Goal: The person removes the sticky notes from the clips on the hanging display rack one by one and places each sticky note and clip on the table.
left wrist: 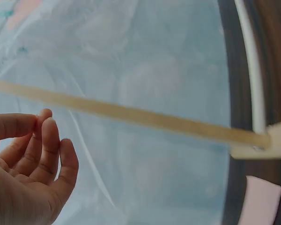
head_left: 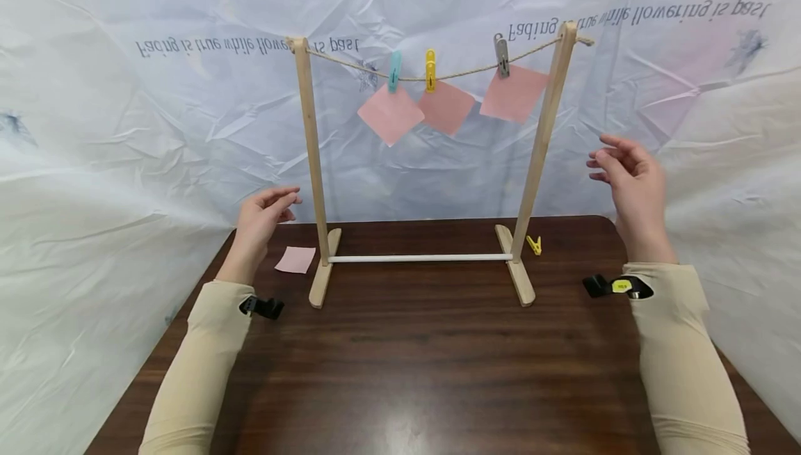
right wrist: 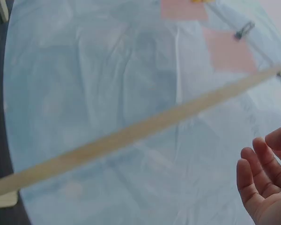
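My left hand (head_left: 259, 225) is in the air just left of the wooden stand's left post (head_left: 311, 142), fingers loosely bent and holding nothing. On the other side my right hand (head_left: 640, 187) hovers right of the right post (head_left: 544, 142), also holding nothing. A rope (head_left: 466, 74) sags between the post tops. From it hang three pink paper squares, under a blue clothespin (head_left: 394, 71), a yellow clothespin (head_left: 430, 69) and a grey clothespin (head_left: 501, 57). Below my left hand a pink paper square (head_left: 295, 259) lies on the table. Behind the stand's right foot lies another yellow clothespin (head_left: 535, 245).
The stand's white crossbar (head_left: 419, 258) runs low between its wooden feet (head_left: 322, 284). Under it is a dark brown table (head_left: 400, 357). A wrinkled pale sheet (head_left: 425, 184) with printed words hangs close behind and at both sides.
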A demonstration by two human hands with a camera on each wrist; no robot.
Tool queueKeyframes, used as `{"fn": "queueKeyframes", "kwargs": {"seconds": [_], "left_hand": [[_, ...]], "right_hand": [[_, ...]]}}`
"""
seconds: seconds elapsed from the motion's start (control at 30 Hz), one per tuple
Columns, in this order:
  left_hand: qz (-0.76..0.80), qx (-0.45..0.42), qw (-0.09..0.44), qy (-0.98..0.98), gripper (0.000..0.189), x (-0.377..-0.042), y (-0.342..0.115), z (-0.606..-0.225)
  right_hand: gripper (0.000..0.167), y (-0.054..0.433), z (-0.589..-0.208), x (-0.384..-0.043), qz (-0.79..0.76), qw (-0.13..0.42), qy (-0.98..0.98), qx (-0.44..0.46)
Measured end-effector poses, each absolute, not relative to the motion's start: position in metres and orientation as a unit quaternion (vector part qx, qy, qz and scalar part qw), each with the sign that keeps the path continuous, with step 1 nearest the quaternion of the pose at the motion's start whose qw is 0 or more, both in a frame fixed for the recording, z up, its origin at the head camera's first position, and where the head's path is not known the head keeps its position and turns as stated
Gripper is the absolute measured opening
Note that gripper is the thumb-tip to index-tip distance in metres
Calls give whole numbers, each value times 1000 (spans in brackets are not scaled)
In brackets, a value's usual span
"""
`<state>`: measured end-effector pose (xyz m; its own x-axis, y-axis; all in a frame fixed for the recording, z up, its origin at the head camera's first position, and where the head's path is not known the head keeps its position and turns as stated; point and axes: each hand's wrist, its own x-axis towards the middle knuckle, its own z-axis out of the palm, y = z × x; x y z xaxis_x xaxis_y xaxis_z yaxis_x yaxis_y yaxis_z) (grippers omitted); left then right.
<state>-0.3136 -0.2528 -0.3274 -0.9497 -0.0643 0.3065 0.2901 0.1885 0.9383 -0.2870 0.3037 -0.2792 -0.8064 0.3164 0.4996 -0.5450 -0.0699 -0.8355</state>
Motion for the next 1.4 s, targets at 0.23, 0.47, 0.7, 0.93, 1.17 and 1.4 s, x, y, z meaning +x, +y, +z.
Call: {"fn": "queueKeyframes", "kwargs": {"seconds": [0.23,0.47,0.7,0.93,1.17,1.4], "left_hand": [[-649,-120,130,-740,38,-312,-228,-305],[-631,-158,115,-751,33,-315,-207,-293],[-633,-180,92,-747,36,-317,-190,-288],[-640,-183,89,-741,36,-319,-181,-286],[-640,-198,87,-737,36,-320,-173,-281],[-646,-198,73,-734,35,-320,-173,-282]], "right_hand": [[27,276,-250,-285,731,298,-596,145],[25,244,-221,-287,703,301,-617,186],[27,220,-198,-288,670,292,-646,218],[26,200,-180,-292,633,295,-679,226],[28,186,-169,-292,620,288,-691,235],[25,179,-166,-292,623,279,-689,244]]}}
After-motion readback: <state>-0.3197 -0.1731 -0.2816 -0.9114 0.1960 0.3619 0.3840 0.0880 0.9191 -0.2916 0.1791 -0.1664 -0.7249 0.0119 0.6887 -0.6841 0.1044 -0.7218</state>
